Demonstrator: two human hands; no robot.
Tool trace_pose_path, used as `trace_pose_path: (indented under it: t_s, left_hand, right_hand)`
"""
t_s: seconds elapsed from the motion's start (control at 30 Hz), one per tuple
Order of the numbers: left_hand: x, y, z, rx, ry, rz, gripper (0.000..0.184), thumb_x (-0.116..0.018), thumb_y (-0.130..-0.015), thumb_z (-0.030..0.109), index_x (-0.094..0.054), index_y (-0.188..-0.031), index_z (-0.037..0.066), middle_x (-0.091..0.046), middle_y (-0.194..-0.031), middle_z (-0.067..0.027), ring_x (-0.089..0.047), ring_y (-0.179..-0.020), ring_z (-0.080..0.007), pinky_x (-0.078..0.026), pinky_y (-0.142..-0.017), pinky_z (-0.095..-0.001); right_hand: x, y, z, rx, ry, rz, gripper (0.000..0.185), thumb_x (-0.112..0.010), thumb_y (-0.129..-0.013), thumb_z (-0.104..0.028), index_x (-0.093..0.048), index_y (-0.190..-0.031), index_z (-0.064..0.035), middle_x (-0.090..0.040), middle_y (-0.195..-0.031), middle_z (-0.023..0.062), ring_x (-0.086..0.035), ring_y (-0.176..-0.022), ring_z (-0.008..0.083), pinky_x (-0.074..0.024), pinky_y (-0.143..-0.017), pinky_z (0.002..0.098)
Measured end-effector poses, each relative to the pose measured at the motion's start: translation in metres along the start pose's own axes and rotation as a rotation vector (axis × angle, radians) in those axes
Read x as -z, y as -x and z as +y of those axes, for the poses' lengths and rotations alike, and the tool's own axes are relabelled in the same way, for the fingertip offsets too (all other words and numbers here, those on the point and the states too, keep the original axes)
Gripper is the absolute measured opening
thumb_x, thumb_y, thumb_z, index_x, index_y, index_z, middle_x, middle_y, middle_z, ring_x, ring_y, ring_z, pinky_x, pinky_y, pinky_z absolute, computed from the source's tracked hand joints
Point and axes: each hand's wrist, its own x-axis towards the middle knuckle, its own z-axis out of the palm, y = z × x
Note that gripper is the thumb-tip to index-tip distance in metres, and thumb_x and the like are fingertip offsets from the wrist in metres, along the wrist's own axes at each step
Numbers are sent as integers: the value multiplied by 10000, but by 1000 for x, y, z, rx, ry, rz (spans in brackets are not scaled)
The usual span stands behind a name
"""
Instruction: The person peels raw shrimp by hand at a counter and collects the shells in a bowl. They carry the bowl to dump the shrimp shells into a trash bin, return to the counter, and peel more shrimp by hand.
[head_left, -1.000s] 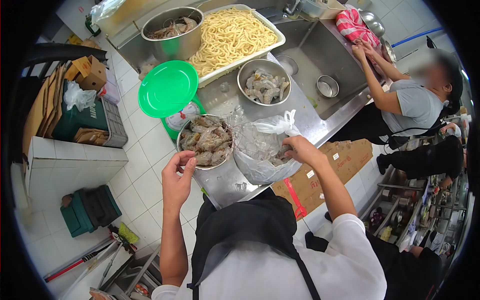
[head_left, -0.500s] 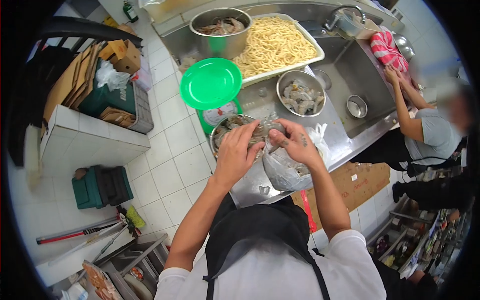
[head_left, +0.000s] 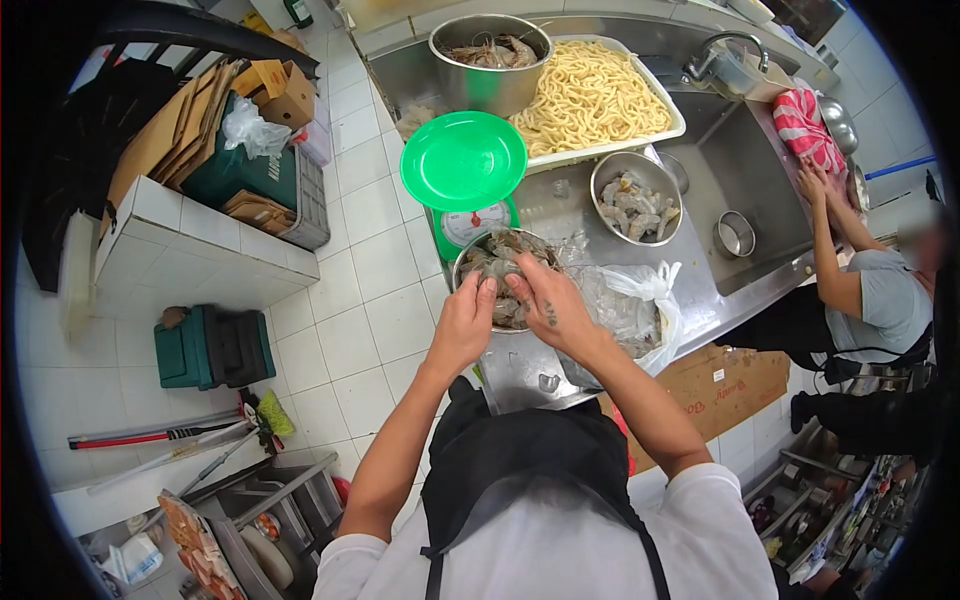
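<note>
A cardboard carton (head_left: 755, 375) on the floor bears red lettering that seems to begin "Bo", the rest unclear. A dark green box (head_left: 235, 182) carries pale letters too small to read surely. A steel bowl (head_left: 459, 290) stands by a green scale (head_left: 478, 222) with an illegible dial. Over the bowl, left hand (head_left: 463, 325) and right hand (head_left: 556, 308) curl nearly closed, a grey shrimp (head_left: 490, 264) pinched at their fingertips.
</note>
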Motion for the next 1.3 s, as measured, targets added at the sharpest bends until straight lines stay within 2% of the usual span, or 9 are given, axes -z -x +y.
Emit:
trace_pose_path:
  t_s: [0.1,0.17,0.47,0.7,0.77,0.83,0.9,1.0,1.3]
  left_hand:
    - [-3,1,-6,72,331,-57,285,-400,-987,276,-494,-873,33,-493,-620,-40,-485,-569,-184,-379,-535,-320]
    - [7,3,4,408,860,-319,248,-388,-995,280,-489,-884,83,-340,-604,87,-326,-547,-53,-295,-531,-220]
    - [15,3,-4,735,1546,-717,221,-393,-986,288,-446,-852,120,-311,-582,110,-334,-552,-41,-301,-528,-211]
    - [36,-2,-9,779,1597,-613,219,-432,-972,301,-447,-856,116,-307,-575,102,-310,-536,-41,-289,-494,-210]
    - [45,-1,8,647,962,-254,218,-455,-964,296,-478,-859,106,-332,-578,97,-276,-524,-31,-263,-476,-209]
    - [36,-7,-12,587,776,-211,276,-483,-952,314,-547,-864,60,-385,-580,60,-330,-527,-56,-319,-481,-238]
    - [20,-11,-16,156,134,44,303,-536,-918,311,-597,-877,17,-471,-593,-22,-476,-554,-170,-416,-547,-323]
    - [7,-15,-11,39,-130,150,302,-612,-859,284,-615,-913,-13,-562,-725,-119,-575,-718,-302,-459,-683,-390]
    - [0,-11,-9,-36,-234,205,257,-691,-779,137,-613,-987,9,-572,-883,-131,-565,-859,-290,-446,-768,-388]
  right_hand:
    - [2,3,1,87,67,19,129,-547,-880,-128,-483,-930,-29,-560,-772,188,-537,-739,393,-414,-631,470]
    - [3,4,3,119,93,18,138,-575,-854,-115,-495,-933,-36,-551,-771,169,-529,-743,374,-414,-636,459]
    - [26,0,28,450,395,37,236,-634,-708,-79,-562,-932,-94,-547,-796,33,-529,-817,218,-385,-684,338]
    - [53,-3,45,450,441,49,288,-603,-638,-19,-577,-917,-87,-555,-798,43,-529,-834,237,-386,-714,351]
    - [57,-1,46,397,439,59,285,-605,-642,-16,-576,-919,-78,-559,-798,50,-530,-839,245,-387,-721,352]
    - [58,1,44,293,360,-1,274,-601,-670,-5,-575,-937,-62,-568,-805,71,-530,-850,262,-390,-740,354]
    - [53,1,43,270,316,8,247,-595,-704,-9,-573,-945,-54,-570,-815,82,-529,-847,275,-393,-738,364]
    - [42,2,31,204,225,82,166,-583,-773,-43,-558,-937,-40,-579,-817,114,-538,-827,309,-407,-718,396]
    - [23,7,36,-22,378,-128,173,-553,-874,-176,-471,-849,-26,-575,-739,205,-556,-748,396,-426,-657,491]
